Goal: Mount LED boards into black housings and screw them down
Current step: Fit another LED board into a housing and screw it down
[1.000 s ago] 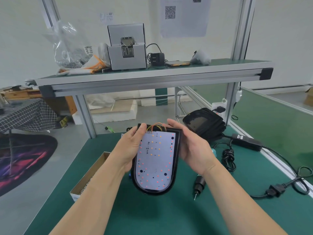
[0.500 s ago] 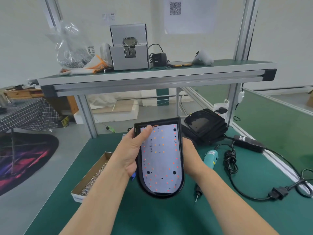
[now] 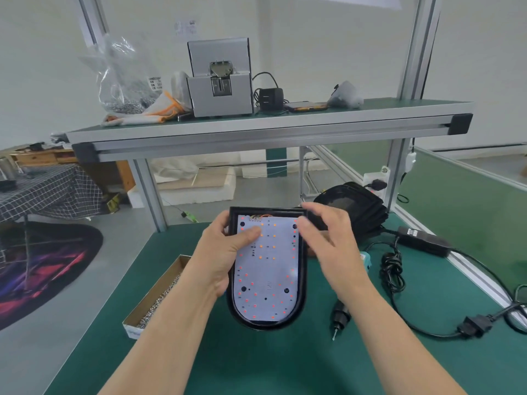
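left hand (image 3: pixel 225 252) grips the black housing (image 3: pixel 302 280) by its left rim, thumb pressing the led board (image 3: pixel 268 280) seated inside it, held above the tabletop's (image 3: pixel 256 366) middle. right hand (image 3: pixel 328 238) curls loosely at the housing's upper right corner; whether it pinches there, i cannot tell.

1. The green-topped bench (image 3: pixel 256 366) carried a cardboard box of screws (image 3: pixel 154 300) at its left edge.
2. An electric screwdriver (image 3: pixel 340 316) lay on the bench top, bit pointing toward the near side.
3. A stack of black housings (image 3: pixel 359 206) sat at the far right, with a power adapter (image 3: pixel 422 242) and a coiled cable (image 3: pixel 390 270) near it.
4. The upper shelf (image 3: pixel 342 118) held a screw feeder (image 3: pixel 219 84), a bag of screws (image 3: pixel 125 81), a plug adapter (image 3: pixel 269 98) and a phone (image 3: pixel 306 106).
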